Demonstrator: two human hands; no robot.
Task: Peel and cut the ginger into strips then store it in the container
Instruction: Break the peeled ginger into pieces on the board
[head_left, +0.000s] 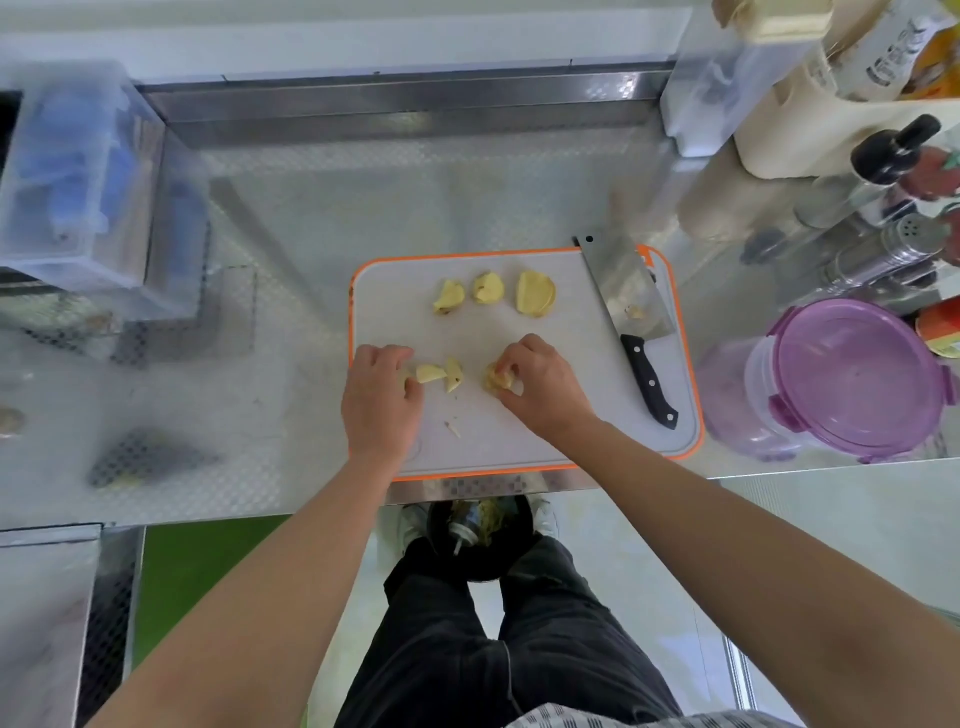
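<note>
Pale-yellow ginger chunks on cutting board

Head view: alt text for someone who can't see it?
Left hand and right hand each pinch a yellow ginger piece on a white, orange-rimmed cutting board; three more pieces lie behind. A black-handled steel cleaver lies on its right, near a purple-lidded plastic container.

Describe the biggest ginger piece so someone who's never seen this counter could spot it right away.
Find the orange-rimmed cutting board in the middle of the steel counter. Three ginger pieces lie in a row along its far side; take the rightmost piece, nearest the cleaver. It is the widest of the three and pale yellow.
</note>
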